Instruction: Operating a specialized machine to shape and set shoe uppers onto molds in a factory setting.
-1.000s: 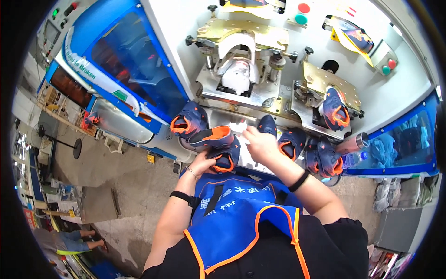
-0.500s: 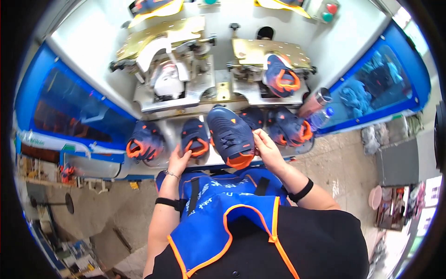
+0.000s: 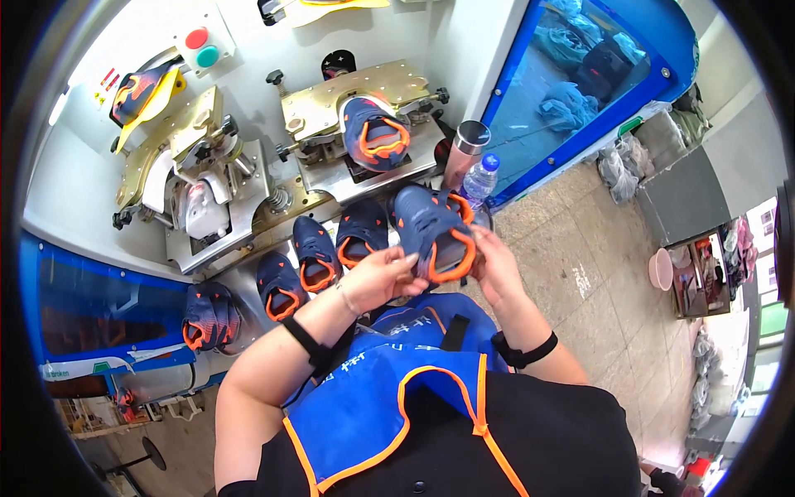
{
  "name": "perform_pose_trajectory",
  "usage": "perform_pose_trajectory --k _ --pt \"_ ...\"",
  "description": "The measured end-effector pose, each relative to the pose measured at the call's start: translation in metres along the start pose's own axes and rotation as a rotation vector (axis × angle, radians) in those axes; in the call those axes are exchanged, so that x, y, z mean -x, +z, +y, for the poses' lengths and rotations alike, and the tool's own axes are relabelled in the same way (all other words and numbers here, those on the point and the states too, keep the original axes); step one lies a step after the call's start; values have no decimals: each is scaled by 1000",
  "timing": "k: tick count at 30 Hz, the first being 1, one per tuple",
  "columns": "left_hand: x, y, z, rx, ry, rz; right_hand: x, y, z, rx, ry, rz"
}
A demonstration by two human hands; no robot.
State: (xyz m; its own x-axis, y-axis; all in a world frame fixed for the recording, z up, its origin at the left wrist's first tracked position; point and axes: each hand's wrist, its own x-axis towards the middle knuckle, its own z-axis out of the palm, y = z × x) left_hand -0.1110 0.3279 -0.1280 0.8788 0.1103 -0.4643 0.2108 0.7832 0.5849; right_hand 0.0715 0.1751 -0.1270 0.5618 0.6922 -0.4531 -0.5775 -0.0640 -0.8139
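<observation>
I hold a navy shoe upper with orange trim [image 3: 433, 234] in front of my chest, toe pointing away. My left hand [image 3: 383, 277] grips its near left side and my right hand [image 3: 495, 267] grips its near right side. Three more navy and orange uppers [image 3: 319, 261] lie in a row on the grey machine shelf [image 3: 240, 291] just left of the held one. Another upper [image 3: 374, 132] sits clamped on the brass-coloured right station of the machine [image 3: 356, 95]. The left station [image 3: 195, 203] carries a bare white form.
A steel flask [image 3: 465, 153] and a plastic water bottle [image 3: 479, 180] stand at the shelf's right end. One more upper [image 3: 207, 316] sits at the lower left by a blue panel. Red and green buttons [image 3: 201, 46] are on the white machine face. Tiled floor lies to the right.
The view has swung to the right, so the machine and shelf now sit further left. The held shoe has shifted right with both hands still on it.
</observation>
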Motion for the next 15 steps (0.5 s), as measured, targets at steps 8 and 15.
perform_pose_trajectory --k 8,15 --pt "-95 28 5 185 100 301 -22 -14 -30 579 -576 172" --pt "-88 22 1 206 128 365 -41 -3 -26 1228 -906 1"
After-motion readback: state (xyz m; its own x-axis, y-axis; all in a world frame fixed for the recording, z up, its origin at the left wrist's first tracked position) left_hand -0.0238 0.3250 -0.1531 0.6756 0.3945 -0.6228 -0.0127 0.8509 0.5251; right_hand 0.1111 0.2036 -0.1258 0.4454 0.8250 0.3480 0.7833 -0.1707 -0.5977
